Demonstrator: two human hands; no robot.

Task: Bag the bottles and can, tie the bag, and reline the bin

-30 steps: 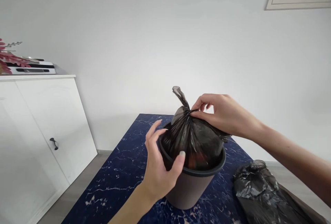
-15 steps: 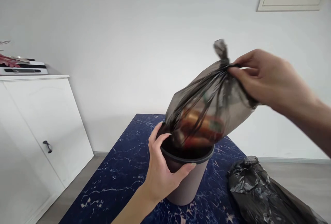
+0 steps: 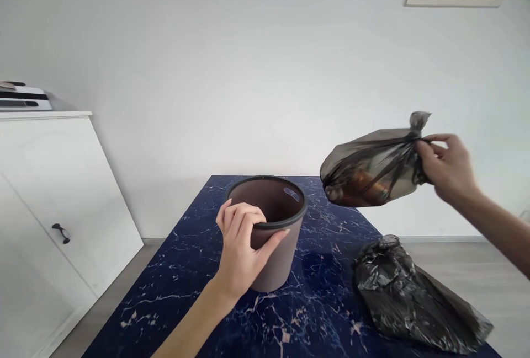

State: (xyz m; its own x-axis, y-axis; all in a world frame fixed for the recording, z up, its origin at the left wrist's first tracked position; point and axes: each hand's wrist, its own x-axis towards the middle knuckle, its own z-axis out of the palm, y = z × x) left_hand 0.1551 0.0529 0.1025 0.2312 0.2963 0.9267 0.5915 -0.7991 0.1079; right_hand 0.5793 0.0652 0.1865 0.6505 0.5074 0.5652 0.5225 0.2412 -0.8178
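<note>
Translucent black bag (image 3: pixel 368 173), knotted, filled, sideways in midair; brown bin (image 3: pixel 280 254), black-rimmed, upright on blue table (image 3: pixel 178 270)

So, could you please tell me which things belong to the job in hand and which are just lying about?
In use:
knotted translucent black plastic bag, in right hand
round brown bin, gripped by left hand

Lying about:
crumpled black plastic bag, untouched, possibly involved
white cabinet

Soft, diffuse light leaves the wall (image 3: pixel 248 87) brightest around its middle and greyer toward the upper corners, while small glints whiten the crumpled black bag (image 3: pixel 408 297) and slight blur softens the held bag (image 3: pixel 372 167).
</note>
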